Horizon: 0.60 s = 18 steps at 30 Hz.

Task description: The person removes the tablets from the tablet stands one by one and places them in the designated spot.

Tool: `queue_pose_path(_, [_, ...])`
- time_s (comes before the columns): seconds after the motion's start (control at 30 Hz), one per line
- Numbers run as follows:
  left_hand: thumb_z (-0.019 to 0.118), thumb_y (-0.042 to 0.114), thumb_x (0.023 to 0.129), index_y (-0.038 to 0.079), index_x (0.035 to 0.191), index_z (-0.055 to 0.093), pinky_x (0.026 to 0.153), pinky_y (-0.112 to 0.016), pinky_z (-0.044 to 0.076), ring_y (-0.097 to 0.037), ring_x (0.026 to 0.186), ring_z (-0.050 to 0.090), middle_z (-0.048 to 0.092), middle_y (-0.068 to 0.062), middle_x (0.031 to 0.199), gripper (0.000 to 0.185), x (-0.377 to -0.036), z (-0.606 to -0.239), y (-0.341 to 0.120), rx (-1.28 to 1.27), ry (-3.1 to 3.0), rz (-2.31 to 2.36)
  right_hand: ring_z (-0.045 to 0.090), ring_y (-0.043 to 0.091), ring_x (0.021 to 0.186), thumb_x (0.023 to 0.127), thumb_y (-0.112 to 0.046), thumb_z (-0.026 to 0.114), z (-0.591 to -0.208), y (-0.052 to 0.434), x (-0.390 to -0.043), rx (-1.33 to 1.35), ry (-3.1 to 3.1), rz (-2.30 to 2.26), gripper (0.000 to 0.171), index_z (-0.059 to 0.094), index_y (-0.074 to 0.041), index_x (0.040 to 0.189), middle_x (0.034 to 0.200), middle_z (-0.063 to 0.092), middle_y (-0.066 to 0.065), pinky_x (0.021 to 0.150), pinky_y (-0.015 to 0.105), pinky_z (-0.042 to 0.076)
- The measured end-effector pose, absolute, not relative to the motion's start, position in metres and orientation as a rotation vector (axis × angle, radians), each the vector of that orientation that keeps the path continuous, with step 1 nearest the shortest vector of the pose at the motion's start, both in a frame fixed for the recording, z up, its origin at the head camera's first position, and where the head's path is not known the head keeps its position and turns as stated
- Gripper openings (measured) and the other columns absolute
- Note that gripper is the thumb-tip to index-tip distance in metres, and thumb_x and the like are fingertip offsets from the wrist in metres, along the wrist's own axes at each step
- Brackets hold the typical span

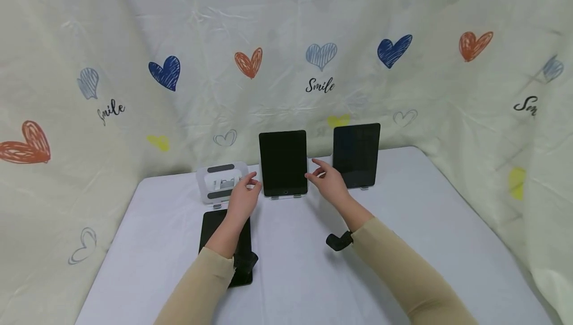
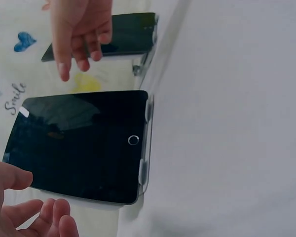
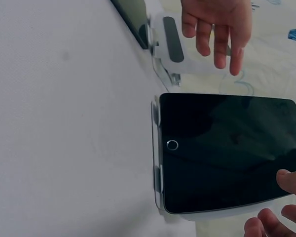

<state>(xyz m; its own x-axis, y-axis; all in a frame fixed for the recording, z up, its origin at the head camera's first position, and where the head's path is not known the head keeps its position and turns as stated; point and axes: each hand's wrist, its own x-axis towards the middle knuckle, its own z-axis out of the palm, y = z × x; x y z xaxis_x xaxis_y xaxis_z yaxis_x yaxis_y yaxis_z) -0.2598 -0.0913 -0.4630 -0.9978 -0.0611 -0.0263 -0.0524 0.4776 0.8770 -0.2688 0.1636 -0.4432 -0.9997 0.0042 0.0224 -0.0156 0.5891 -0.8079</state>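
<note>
A black tablet (image 1: 283,162) stands upright in a white stand at the back middle of the table; its screen is dark and its home button is at the bottom. My left hand (image 1: 251,181) hovers just off its left edge and my right hand (image 1: 319,173) just off its right edge. Both have loosely spread fingers and hold nothing. In the left wrist view the tablet (image 2: 84,143) lies between my left fingers (image 2: 49,217) and my right hand (image 2: 81,34). In the right wrist view the tablet (image 3: 227,153) has my left hand (image 3: 217,24) beyond it.
An empty white stand (image 1: 221,181) is left of the tablet. A second dark tablet (image 1: 356,155) stands on a stand to the right. A third tablet (image 1: 214,223) lies flat under my left forearm. A heart-print cloth (image 1: 134,91) backs the white table (image 1: 425,225).
</note>
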Motion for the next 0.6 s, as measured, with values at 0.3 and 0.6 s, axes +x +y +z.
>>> queue_pose_path(0.3, [0.056, 0.03, 0.101, 0.013, 0.146, 0.05, 0.075, -0.038, 0.049, -0.025, 0.094, 0.058, 0.062, -0.008, 0.12, 0.049, -0.286, -0.45, -0.084, 0.053, -2.642, -1.573, 0.059, 0.025, 0.095, 0.097, -0.033, 0.065, -0.438, 0.161, -0.286, 0.037, -2.771, 1.407, 0.063, 0.04, -0.016, 0.153, 0.108, 0.06, 0.009, 0.071, 0.035, 0.046])
queue_pose_path(0.6, [0.056, 0.032, 0.101, 0.014, 0.15, 0.044, 0.084, -0.041, 0.048, -0.026, 0.102, 0.057, 0.061, -0.008, 0.122, 0.053, -0.306, -0.441, -0.079, 0.041, -2.655, -1.565, 0.058, 0.026, 0.098, 0.097, -0.031, 0.065, -0.435, 0.157, -0.298, 0.02, -2.774, 1.421, 0.066, 0.035, -0.019, 0.155, 0.109, 0.058, 0.009, 0.072, 0.037, 0.047])
